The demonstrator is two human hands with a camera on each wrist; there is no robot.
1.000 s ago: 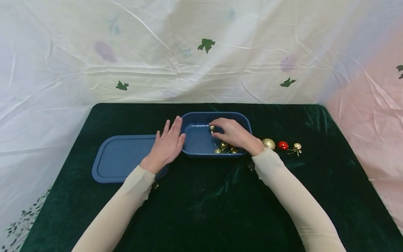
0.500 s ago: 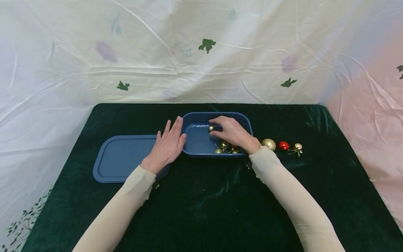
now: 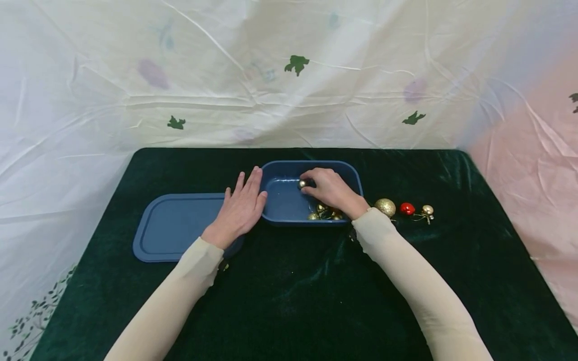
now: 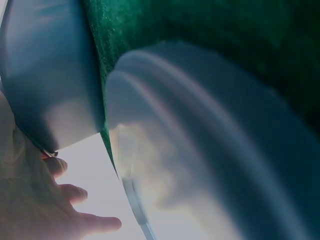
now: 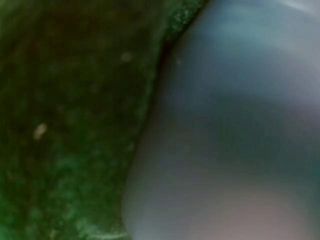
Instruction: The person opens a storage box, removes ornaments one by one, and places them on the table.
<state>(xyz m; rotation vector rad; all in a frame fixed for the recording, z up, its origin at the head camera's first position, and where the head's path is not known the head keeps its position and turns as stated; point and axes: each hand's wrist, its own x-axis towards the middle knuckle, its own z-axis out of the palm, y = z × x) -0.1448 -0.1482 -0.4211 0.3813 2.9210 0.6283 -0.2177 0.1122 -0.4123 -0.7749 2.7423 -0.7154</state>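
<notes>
In the head view, my right hand (image 3: 331,189) reaches into a blue rectangular box (image 3: 311,222). Its thumb and fingers pinch a small gold bauble (image 3: 302,184) over the box's floor. Several gold baubles (image 3: 321,210) lie together at the box's near right inside. My left hand (image 3: 238,208) has straight fingers along the box's left end, and its palm side overlaps the blue lid (image 3: 176,228). The left wrist view shows that hand's fingers (image 4: 75,192) extended beside the box wall (image 4: 60,75). Only the blurred box side (image 5: 225,135) and cloth fill the right wrist view.
Right of the box, a large glittery gold bauble (image 3: 385,206), a red bauble (image 3: 407,208) and a small gold bauble (image 3: 427,210) with a looped cord lie in a row. Dark green cloth (image 3: 289,301) covers the table, and a pale printed curtain (image 3: 271,110) hangs behind it.
My right hand keeps its pinch on the small gold bauble, which has shifted slightly left. The right wrist has drawn a little left too. My left hand stays in place.
</notes>
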